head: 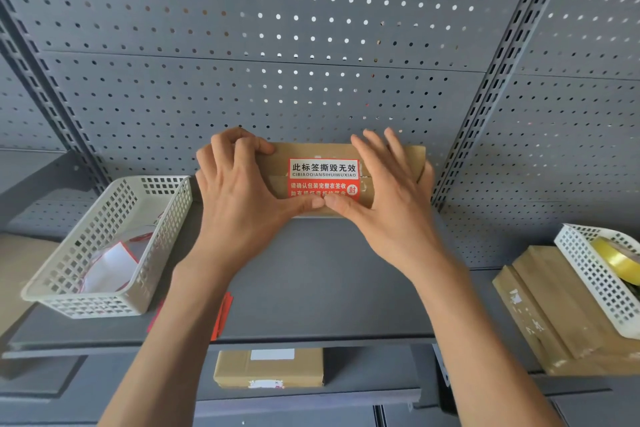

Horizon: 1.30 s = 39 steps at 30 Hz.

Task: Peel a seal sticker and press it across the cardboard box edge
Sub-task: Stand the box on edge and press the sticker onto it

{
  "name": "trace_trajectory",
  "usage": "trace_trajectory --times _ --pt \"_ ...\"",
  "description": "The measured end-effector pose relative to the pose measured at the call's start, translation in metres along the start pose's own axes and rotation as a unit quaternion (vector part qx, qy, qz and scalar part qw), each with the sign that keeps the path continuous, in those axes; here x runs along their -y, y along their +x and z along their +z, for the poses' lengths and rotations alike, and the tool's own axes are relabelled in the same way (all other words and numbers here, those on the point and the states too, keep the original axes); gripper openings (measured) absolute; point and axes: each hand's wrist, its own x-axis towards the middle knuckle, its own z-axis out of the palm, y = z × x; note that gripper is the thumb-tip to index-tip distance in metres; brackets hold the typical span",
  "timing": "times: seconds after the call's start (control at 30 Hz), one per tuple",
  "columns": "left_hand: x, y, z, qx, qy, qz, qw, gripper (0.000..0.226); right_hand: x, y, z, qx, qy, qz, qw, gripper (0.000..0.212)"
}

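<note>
Cardboard box [391, 163] sits at the back of a grey shelf [311, 274], against the pegboard wall [311, 45]. Seal sticker [323, 178] lies flat across the box's flap seam: white upper half with black Chinese text, red lower half with white text and a round mark. Left hand [239, 198] grips the box's left end, fingers curled over the top edge. Right hand [388, 198] lies with straight fingers over the right side. Both thumbs meet, pressing the sticker's lower edge. White basket [86, 291] left of the hands holds more stickers.
</note>
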Motion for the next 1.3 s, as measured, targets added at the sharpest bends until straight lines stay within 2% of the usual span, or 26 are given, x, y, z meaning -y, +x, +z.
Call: trace_trajectory --times 0.37,0.57,0.73,0.8,0.9,1.03,1.17,1.3 --pt "0.006 0.003 -0.005 0.020 -0.043 -0.017 0.999 0.087 -0.008 0.003 -0.005 0.018 0.057 -0.003 0.998 0.069" --pt "0.013 0.004 -0.010 0.037 -0.087 -0.008 0.996 0.061 -0.019 0.001 -0.016 0.055 0.108 -0.007 0.993 0.061" --pt "0.017 0.004 -0.018 0.066 -0.111 0.002 0.992 0.052 -0.019 0.000 -0.021 0.077 0.104 0.002 0.992 0.061" --pt "0.013 0.004 -0.017 0.056 -0.110 -0.014 0.992 0.045 -0.013 0.001 -0.020 0.051 0.125 0.013 0.991 0.051" --pt "-0.003 0.006 -0.006 -0.019 -0.081 -0.070 0.994 0.044 0.004 0.005 -0.008 -0.057 0.150 0.064 0.985 0.039" --pt "-0.020 0.008 0.009 -0.094 -0.013 -0.093 0.991 0.058 0.023 0.014 0.017 -0.187 0.055 0.123 0.973 0.041" --pt "-0.020 0.010 0.016 -0.114 0.029 -0.087 0.989 0.064 0.026 0.020 0.030 -0.240 -0.001 0.123 0.963 0.047" --pt "-0.018 0.010 0.018 -0.119 0.031 -0.076 0.990 0.058 0.024 0.020 0.031 -0.248 0.020 0.112 0.962 0.039"
